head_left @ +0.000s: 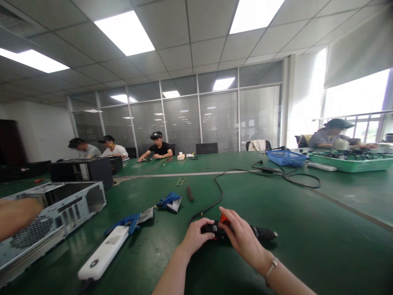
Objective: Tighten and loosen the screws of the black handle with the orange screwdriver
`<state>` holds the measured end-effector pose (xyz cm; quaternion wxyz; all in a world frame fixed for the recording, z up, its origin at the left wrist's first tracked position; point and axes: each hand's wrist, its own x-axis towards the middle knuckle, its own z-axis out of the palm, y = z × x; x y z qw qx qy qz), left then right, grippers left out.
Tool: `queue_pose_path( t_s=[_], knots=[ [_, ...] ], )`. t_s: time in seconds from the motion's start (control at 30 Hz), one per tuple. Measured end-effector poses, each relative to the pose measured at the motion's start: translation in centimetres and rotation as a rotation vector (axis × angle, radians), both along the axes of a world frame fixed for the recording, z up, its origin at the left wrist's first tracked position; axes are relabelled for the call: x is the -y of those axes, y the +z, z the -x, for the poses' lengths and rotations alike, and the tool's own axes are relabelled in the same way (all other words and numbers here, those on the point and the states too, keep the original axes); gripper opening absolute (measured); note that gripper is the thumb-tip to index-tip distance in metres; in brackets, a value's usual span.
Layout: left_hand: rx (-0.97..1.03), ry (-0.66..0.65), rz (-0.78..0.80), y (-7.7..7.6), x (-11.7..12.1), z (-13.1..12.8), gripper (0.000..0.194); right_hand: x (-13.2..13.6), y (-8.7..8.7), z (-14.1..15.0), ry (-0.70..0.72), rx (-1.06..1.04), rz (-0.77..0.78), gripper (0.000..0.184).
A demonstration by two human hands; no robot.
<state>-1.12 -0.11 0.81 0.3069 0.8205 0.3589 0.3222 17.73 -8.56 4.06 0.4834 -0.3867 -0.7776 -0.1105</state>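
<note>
A black corded power tool (260, 233) with orange parts lies low over the green table, its narrow metal tip toward the right. My left hand (198, 235) grips its left end between thumb and fingers, near where the cord (219, 192) comes in. Bent over the tool's middle, my right hand (242, 237) holds it around an orange part (224, 219). The fingers partly cover the tool's body, so its exact kind is unclear.
Left are a white power strip (106, 252), blue-grey gloves (170, 202), a dark bar (190, 194) and an open metal computer case (70, 213), with another person's arm (18, 217) over it. Blue (287, 159) and green baskets (353, 162) stand at right. Several people sit around.
</note>
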Motion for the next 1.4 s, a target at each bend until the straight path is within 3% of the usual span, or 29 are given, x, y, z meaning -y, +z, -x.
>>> queue_pose_path(
  t_s=[0.3, 0.5, 0.63, 0.87, 1.07, 1.23, 1.4],
  knots=[
    [-0.087, 0.03, -0.005, 0.6, 0.5, -0.1, 0.037, -0.7, 1.3, 1.0, -0.077, -0.072, 0.077, 0.043],
    [-0.104, 0.062, -0.085, -0.8, -0.2, -0.1, 0.045, -1.4, 1.5, 2.6, -0.042, -0.202, 0.113, 0.057],
    [-0.083, 0.088, -0.123, -1.5, -0.7, -0.2, 0.039, -1.9, 0.9, 3.0, -0.106, -0.255, 0.107, 0.058],
    [-0.075, 0.083, -0.221, -0.1, 0.9, -1.1, 0.029, -2.0, -0.3, 2.7, -0.096, -0.266, -0.005, 0.054],
    [-0.14, 0.076, -0.17, -0.3, 0.7, -1.6, 0.045, -2.6, -1.0, 2.7, -0.13, -0.284, -0.01, 0.053],
    [-0.15, 0.06, -0.13, 0.1, 0.3, -1.6, 0.04, -2.5, -1.1, 2.8, -0.054, -0.284, -0.057, 0.057],
    [-0.159, 0.014, -0.085, 0.8, 0.5, -1.4, 0.039, -1.7, -0.5, 2.7, -0.104, -0.24, -0.044, 0.051]
  ],
)
